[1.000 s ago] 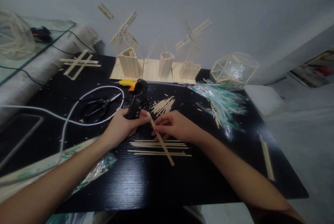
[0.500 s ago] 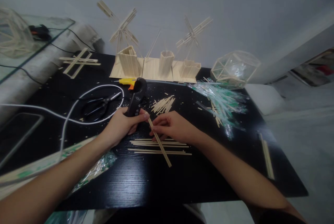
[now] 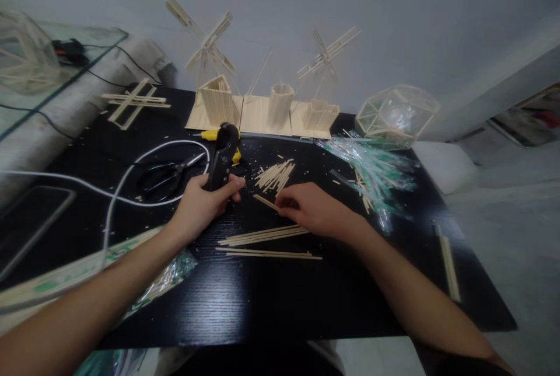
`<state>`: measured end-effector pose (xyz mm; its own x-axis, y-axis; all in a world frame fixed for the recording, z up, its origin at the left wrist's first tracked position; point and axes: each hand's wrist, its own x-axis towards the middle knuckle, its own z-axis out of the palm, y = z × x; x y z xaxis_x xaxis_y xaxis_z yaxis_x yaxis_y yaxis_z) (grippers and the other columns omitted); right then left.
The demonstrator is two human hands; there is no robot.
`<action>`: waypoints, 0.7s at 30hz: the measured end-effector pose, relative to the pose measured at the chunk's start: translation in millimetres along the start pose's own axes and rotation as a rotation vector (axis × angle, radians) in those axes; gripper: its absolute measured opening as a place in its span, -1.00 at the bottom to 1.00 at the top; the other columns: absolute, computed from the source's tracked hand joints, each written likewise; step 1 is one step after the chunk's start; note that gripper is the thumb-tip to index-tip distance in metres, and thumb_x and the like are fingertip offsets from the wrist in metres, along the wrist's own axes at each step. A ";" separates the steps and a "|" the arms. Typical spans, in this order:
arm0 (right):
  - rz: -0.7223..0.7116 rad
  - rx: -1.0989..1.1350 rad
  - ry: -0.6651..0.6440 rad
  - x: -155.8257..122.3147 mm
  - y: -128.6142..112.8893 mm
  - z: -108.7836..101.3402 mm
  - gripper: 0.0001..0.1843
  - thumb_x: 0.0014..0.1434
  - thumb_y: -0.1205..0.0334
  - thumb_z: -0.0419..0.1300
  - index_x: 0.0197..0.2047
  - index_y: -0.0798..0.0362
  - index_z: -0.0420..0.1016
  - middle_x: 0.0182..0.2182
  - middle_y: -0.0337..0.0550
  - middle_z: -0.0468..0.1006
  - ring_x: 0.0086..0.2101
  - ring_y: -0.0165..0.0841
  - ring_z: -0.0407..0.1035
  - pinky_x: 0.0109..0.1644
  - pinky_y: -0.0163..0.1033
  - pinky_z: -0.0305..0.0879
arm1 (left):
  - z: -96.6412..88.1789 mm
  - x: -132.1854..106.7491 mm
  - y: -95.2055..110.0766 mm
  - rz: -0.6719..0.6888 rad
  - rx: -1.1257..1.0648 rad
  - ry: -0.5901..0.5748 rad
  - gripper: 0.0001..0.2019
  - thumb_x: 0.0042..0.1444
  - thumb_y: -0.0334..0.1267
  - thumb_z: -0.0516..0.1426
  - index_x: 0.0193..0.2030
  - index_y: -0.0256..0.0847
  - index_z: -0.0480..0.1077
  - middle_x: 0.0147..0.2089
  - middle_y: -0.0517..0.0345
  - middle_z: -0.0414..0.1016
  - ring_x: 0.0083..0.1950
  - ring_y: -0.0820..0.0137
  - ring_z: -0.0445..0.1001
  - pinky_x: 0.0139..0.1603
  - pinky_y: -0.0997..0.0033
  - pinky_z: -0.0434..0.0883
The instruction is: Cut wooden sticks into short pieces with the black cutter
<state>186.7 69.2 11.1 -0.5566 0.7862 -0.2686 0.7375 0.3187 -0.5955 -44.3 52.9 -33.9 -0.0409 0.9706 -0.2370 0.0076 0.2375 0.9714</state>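
My left hand is wrapped round a black hand cutter with a hooked head, held upright. At the middle of the table, my right hand is closed with thumb and fingertips on a thin wooden stick; its far part is hidden by the hand. Just beyond lies a pile of short cut wooden sticks. Several longer sticks lie crosswise below my right hand, their right ends partly covered by it. Another row of long sticks lies nearer me.
Wooden models on bases stand at the back. A yellow glue gun is behind the cutter. Black pliers and a white cable lie left. Plastic wrappers and a clear polyhedron are right.
The long stick between my hands has left its slanting place in front of me. My right hand has moved right and slightly away from my left. The cutter has shifted slightly left.
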 end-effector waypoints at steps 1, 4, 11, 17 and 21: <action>0.006 -0.045 -0.009 -1.9 -1.6 -1.1 -0.90 0.23 0.46 0.27 -0.25 0.13 0.62 -0.32 -0.13 0.66 -0.32 -0.37 0.49 -0.19 -0.29 0.29 | 0.3 0.3 -0.2 0.000 0.002 0.001 -0.64 -0.01 0.01 0.39 -0.30 -0.27 0.51 -0.52 0.22 0.44 -0.64 0.62 0.17 -0.68 0.59 0.09; 0.003 -0.133 -0.042 -5.5 -3.5 -0.3 -0.88 0.26 0.46 0.24 -0.26 0.13 0.61 -0.31 -0.10 0.64 -0.32 -0.35 0.46 -0.21 -0.29 0.26 | 0.5 1.1 -1.6 -0.018 0.025 -0.010 -0.62 -0.02 0.03 0.39 -0.32 -0.27 0.50 -0.54 0.25 0.40 -0.64 0.62 0.16 -0.68 0.59 0.06; -0.201 -0.427 -0.014 -1.7 0.1 25.1 -0.79 0.34 0.51 0.07 -0.17 0.15 0.52 -0.21 -0.02 0.55 -0.27 -0.30 0.43 -0.23 -0.24 0.22 | -0.9 1.9 -5.5 -0.011 0.112 -0.051 -0.62 0.00 0.04 0.37 -0.35 -0.27 0.48 -0.55 0.26 0.38 -0.63 0.61 0.17 -0.65 0.58 0.07; -0.225 -0.486 0.017 1.6 -1.9 38.3 -0.80 0.32 0.55 0.07 -0.16 0.17 0.48 -0.22 -0.03 0.52 -0.22 -0.28 0.40 -0.22 -0.24 0.22 | 0.0 2.6 -6.2 -0.029 0.075 -0.052 -0.67 -0.01 -0.02 0.38 -0.34 -0.25 0.48 -0.56 0.28 0.40 -0.64 0.60 0.20 -0.65 0.57 0.09; -0.233 -0.469 0.036 2.1 0.3 38.1 -0.79 0.32 0.55 0.06 -0.15 0.16 0.48 -0.22 -0.03 0.51 -0.23 -0.27 0.40 -0.22 -0.23 0.23 | 0.2 1.3 -2.1 -0.058 -0.060 -0.146 -0.70 0.05 -0.06 0.35 -0.42 -0.27 0.47 -0.60 0.25 0.40 -0.68 0.58 0.20 -0.66 0.54 0.12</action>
<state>171.2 50.8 -18.4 -0.7189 0.6813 -0.1379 0.6922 0.6837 -0.2311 -44.1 53.7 -36.2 0.1061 0.9517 -0.2881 -0.0502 0.2945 0.9543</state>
